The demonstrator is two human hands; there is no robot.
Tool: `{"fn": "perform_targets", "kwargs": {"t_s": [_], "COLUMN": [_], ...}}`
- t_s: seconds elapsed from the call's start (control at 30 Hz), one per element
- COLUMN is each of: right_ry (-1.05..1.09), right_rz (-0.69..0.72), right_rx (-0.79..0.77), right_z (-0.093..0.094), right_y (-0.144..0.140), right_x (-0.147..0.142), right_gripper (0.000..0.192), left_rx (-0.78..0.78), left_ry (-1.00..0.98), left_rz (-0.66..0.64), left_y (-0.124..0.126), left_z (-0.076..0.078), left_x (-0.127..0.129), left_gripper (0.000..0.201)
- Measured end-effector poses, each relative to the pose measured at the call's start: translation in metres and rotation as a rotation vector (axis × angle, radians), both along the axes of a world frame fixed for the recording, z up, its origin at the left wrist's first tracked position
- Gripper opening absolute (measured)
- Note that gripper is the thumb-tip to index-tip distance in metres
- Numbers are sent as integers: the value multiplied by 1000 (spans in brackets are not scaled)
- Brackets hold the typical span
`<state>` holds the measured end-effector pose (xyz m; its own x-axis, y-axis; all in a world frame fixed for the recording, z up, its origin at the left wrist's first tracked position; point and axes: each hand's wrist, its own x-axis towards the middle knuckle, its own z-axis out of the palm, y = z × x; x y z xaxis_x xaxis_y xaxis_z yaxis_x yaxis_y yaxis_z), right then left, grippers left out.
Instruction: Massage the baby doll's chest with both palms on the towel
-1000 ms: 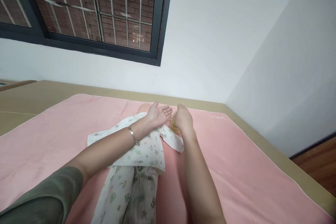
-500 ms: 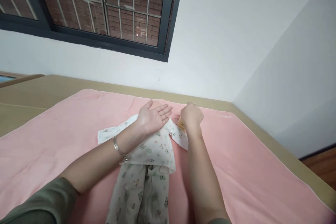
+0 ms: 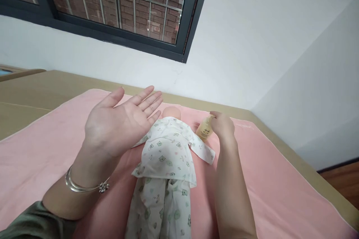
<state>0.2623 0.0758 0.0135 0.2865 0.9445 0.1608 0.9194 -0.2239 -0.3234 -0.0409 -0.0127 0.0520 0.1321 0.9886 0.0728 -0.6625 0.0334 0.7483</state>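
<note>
Left hand (image 3: 120,125) raised in left-centre of frame, palm up, fingers spread wide, holding nothing, hovering above the pink blanket (image 3: 50,149). Silver bracelet (image 3: 84,186) on that wrist. Right hand (image 3: 223,127) right of centre, fingers wrapped around a small yellowish bottle (image 3: 204,129), which stands tilted on the blanket just beside the doll's sleeve. Baby doll (image 3: 168,157) lies mid-frame, head toward the wall, in a white bear-print outfit. Dark-framed window (image 3: 112,3) upper left.
</note>
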Motion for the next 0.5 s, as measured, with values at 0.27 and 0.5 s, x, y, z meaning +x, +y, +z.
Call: {"fn": "perform_targets", "kwargs": {"t_s": [0.27, 0.5], "right_ry": [-127, 234], "right_rz": [207, 806], "right_rx": [-31, 227], "right_z": [4, -4], "right_y": [-25, -101], "right_x": [-39, -112], "right_gripper": [53, 55], "left_rx": [-173, -290], "left_ry": [36, 16], "left_rz": [-154, -344], "left_y": [2, -5], "left_z": [-14, -23], "left_x": [24, 42], "left_gripper": [64, 59]}}
